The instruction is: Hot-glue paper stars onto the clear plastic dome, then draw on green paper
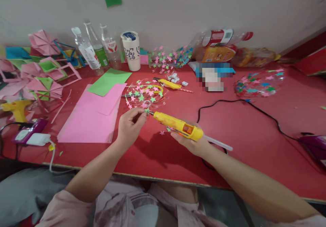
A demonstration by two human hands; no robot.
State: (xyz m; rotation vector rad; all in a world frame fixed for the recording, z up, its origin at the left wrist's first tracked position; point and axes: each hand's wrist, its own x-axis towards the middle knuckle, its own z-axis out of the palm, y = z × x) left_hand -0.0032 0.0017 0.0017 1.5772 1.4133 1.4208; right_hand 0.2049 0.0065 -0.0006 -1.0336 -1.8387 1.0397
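My right hand point(189, 143) is wrapped round a yellow hot glue gun point(175, 123), with a clear glue stick point(220, 144) poking out of its back end. Its nozzle points left and meets, or nearly meets, a small green paper star point(147, 110). That star is pinched between the thumb and forefinger of my left hand point(132, 123). Just beyond my hands lies a clear plastic piece dotted with pink and green stars point(142, 96). A loose pink star point(162, 132) rests on the table below the gun.
Pink paper sheets point(86, 125) and a green sheet point(109, 81) lie at left. A yellow utility knife point(169, 83) is behind my hands. Bottles point(89, 50) and a tumbler point(131, 52) stand along the wall. A black cord point(219, 101) crosses the right side. Another glue gun point(17, 109) is far left.
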